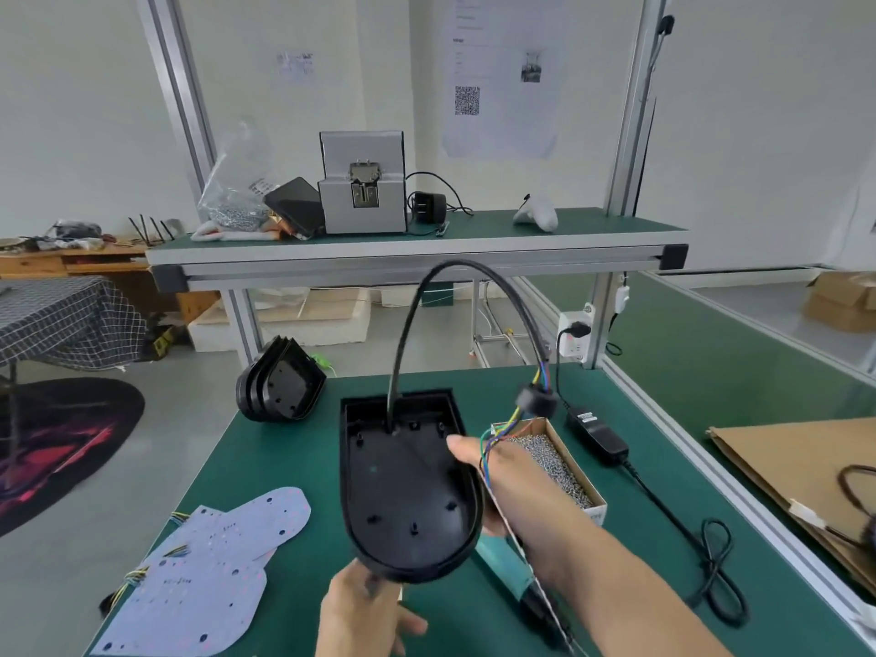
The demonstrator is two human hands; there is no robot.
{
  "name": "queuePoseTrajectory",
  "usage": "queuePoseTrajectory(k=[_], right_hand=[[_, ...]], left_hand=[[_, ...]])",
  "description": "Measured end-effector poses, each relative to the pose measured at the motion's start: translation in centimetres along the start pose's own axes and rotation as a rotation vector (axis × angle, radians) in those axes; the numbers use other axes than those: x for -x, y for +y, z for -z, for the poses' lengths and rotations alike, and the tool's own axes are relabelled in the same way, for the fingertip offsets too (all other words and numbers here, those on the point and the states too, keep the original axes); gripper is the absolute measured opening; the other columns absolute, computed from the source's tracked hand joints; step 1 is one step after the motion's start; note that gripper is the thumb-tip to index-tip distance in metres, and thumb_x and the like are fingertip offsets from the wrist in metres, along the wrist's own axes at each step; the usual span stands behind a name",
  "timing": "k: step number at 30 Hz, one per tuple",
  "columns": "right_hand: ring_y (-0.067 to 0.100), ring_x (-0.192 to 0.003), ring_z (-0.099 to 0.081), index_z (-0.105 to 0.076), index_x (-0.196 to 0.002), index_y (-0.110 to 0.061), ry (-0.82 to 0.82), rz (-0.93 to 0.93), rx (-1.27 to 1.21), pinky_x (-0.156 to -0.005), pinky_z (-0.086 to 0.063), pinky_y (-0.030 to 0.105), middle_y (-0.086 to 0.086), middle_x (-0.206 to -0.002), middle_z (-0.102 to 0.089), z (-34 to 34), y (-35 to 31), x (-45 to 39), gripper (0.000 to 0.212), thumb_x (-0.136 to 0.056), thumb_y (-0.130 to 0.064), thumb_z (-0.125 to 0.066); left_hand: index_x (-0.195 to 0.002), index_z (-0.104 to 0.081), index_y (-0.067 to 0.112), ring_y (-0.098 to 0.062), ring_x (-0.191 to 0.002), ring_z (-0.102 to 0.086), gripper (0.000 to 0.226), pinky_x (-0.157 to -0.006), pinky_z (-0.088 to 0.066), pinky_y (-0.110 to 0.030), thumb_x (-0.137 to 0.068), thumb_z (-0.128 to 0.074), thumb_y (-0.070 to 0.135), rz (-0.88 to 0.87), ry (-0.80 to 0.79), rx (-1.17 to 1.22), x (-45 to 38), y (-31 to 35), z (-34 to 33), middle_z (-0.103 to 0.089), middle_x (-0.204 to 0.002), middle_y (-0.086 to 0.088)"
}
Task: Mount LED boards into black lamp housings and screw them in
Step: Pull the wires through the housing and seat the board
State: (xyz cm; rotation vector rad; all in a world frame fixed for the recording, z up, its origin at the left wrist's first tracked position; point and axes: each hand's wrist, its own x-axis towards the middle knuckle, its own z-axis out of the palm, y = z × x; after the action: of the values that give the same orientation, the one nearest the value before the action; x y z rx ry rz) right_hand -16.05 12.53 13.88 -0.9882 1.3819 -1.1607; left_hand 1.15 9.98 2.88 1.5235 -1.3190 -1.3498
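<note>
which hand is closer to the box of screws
Right. The right hand grips the black housing's right edge directly beside the box of screws; the left hand holds the housing's near end, farther away.

Right hand at centre right of the frame, forearm reaching in from the lower right, thumb pointing left and pressed over a rim, fingers hidden behind it. Left hand at bottom centre, thumb up, gripping from below.
</note>
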Motion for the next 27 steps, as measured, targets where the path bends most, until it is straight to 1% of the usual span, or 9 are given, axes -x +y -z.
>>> queuePoseTrajectory(k=[3,8,9,11,14,17,19,23,27], right_hand=[[0.005,-0.039,-0.046,-0.068,-0.048,-0.026,0.056,0.086,-0.141,-0.038,-0.036,0.016,-0.008,-0.049,-0.052,0.0,-2.9,0.0,0.056,-0.103,-0.027,-0.06],[0.015,-0.034,-0.025,-0.039,-0.068,-0.018,0.169,0.14,-0.278,-0.039,-0.021,0.017,0.005,-0.054,-0.028,0.8,-7.3,-2.2,0.043,-0.103,-0.032,-0.06],[0.016,-0.036,-0.024,-0.037,-0.072,-0.019,0.155,0.153,-0.26,-0.04,-0.02,0.019,0.006,-0.057,-0.026,0.7,-7.8,-2.4,0.041,-0.104,-0.033,-0.059],[0.015,-0.037,-0.024,-0.039,-0.076,-0.019,0.136,0.155,-0.199,-0.039,-0.021,0.02,0.004,-0.058,-0.026,0.1,-8.2,-2.7,0.037,-0.104,-0.032,-0.059],[0.011,-0.031,-0.023,-0.044,-0.082,-0.015,0.063,0.108,-0.119,-0.037,-0.022,0.014,0.0,-0.046,-0.027,-1.4,-7.3,-2.8,0.027,-0.102,-0.024,-0.06],[0.01,-0.034,-0.025,-0.042,-0.071,-0.017,-0.027,0.044,-0.072,-0.038,-0.022,0.015,-0.003,-0.046,-0.03,-2.8,-5.2,-2.9,0.037,-0.102,-0.024,-0.062],[0.013,-0.041,-0.023,-0.042,-0.081,-0.013,-0.074,0.013,-0.01,-0.043,-0.02,0.02,0.001,-0.055,-0.026,-3.7,-3.9,-3.3,0.033,-0.103,-0.03,-0.06],[0.017,-0.055,-0.019,-0.029,-0.087,-0.018,-0.108,-0.004,0.062,-0.054,-0.019,0.03,0.004,-0.071,-0.018,-4.6,-2.7,-4.5,0.038,-0.103,-0.035,-0.059],[0.017,-0.055,-0.016,-0.02,-0.09,-0.018,-0.11,0.017,0.113,-0.055,-0.017,0.032,0.006,-0.075,-0.015,-4.5,-2.6,-5.0,0.043,-0.103,-0.035,-0.057]], left_hand=[[-0.078,-0.078,0.02,-0.02,-0.053,-0.072,0.022,-0.058,-0.053,-0.024,-0.096,-0.066,0.018,-0.055,-0.002,-0.17,0.1,-1.4,0.3,-0.077,-0.069,0.007],[-0.063,-0.072,0.027,0.0,-0.073,-0.067,0.024,-0.071,-0.049,-0.006,-0.084,-0.075,0.038,-0.091,-0.072,-0.499,1.7,-1.4,1.6,-0.07,-0.065,0.013],[-0.076,-0.075,0.04,0.004,-0.086,-0.069,0.008,-0.081,-0.048,-0.007,-0.083,-0.077,0.043,-0.101,-0.085,-0.526,1.6,-0.8,1.9,-0.074,-0.079,0.016],[-0.12,-0.054,0.054,0.0,-0.109,-0.064,0.048,-0.094,-0.044,-0.016,-0.08,-0.081,0.053,-0.124,-0.164,-0.567,1.6,-0.1,3.0,-0.07,-0.113,0.02],[-0.132,-0.04,0.055,-0.01,-0.089,-0.067,0.059,-0.079,-0.049,-0.023,-0.088,-0.078,0.046,-0.25,0.048,-0.234,0.1,2.2,4.2,-0.063,-0.12,0.031],[-0.108,-0.064,0.022,-0.012,-0.045,-0.05,0.012,-0.047,-0.039,-0.016,-0.099,-0.066,0.015,-0.308,0.041,-0.002,-1.3,4.6,4.6,-0.075,-0.079,0.007],[-0.09,-0.063,0.002,-0.01,-0.035,-0.043,0.013,-0.039,-0.036,-0.016,-0.099,-0.054,0.003,-0.249,-0.052,0.099,-2.0,4.8,4.2,-0.065,-0.052,-0.004],[-0.074,-0.066,0.01,-0.024,-0.048,-0.049,0.019,-0.042,-0.04,-0.024,-0.075,-0.056,0.026,-0.178,0.045,0.441,-3.2,5.9,2.6,-0.063,-0.056,-0.006],[-0.063,-0.069,0.036,-0.015,-0.065,-0.054,0.014,-0.058,-0.047,-0.03,-0.057,-0.067,0.049,-0.279,0.259,0.574,-3.6,5.8,3.5,-0.067,-0.065,0.02]])
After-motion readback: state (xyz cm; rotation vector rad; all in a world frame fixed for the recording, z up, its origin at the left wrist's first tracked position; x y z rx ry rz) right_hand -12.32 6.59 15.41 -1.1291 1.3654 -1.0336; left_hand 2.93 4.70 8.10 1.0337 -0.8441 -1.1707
